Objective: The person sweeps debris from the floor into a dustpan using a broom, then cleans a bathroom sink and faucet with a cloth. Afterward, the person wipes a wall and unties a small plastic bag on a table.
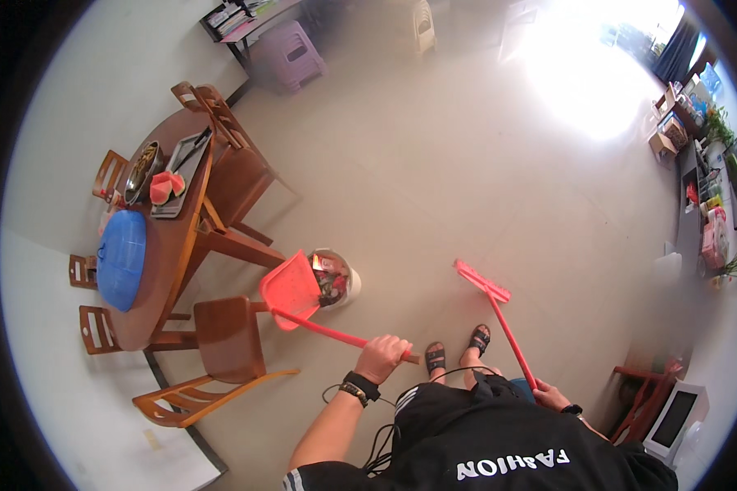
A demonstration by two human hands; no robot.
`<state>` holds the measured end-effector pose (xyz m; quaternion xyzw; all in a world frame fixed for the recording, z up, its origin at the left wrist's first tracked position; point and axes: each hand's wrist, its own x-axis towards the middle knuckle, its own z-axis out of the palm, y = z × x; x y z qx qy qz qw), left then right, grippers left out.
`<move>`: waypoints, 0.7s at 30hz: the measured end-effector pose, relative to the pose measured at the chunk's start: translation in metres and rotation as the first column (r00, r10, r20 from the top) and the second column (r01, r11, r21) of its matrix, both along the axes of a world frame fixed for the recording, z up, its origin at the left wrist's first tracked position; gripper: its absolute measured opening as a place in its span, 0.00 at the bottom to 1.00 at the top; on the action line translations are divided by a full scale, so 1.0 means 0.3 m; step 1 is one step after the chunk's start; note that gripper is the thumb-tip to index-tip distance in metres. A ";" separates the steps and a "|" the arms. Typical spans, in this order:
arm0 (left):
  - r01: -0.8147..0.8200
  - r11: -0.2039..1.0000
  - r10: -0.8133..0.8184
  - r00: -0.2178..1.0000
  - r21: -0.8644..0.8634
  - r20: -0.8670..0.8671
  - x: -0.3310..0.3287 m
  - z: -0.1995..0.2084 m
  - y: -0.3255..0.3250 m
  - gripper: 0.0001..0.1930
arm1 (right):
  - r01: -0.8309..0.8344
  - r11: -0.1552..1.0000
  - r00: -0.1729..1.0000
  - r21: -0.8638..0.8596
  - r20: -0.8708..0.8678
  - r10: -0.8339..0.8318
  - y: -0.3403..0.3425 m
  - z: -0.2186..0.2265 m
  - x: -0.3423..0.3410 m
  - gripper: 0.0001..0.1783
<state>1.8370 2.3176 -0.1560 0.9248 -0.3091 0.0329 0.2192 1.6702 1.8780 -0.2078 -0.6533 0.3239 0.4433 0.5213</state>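
My left hand (pixel 382 358) is closed round the handle of a red long-handled dustpan (pixel 291 288). The pan lies tilted at the left rim of a white waste bin (pixel 354 286) full of rubbish (pixel 331 277); whether it touches the rim I cannot tell. Lower right, my right hand (pixel 552 396) grips the upper handle of a red broom (pixel 508 325). The broom head (pixel 481 281) is down by the floor, ahead of my sandalled feet. Whether any dirt lies in the pan is too faint to tell.
Left of the bin stand a wooden chair (pixel 228 340) and a round table (pixel 162 245) bearing a blue cover (pixel 123 260), cut watermelon (pixel 166 187) and a tray (pixel 190 168). Purple stools (pixel 293 54) stand at the back. A cabinet (pixel 690 214) lines the right wall.
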 end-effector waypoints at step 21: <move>0.114 0.993 -0.114 0.993 0.021 -0.009 0.043 0.088 -0.018 0.09 | -0.042 0.998 0.998 -0.051 0.038 0.044 0.042 0.006 -0.014 0.28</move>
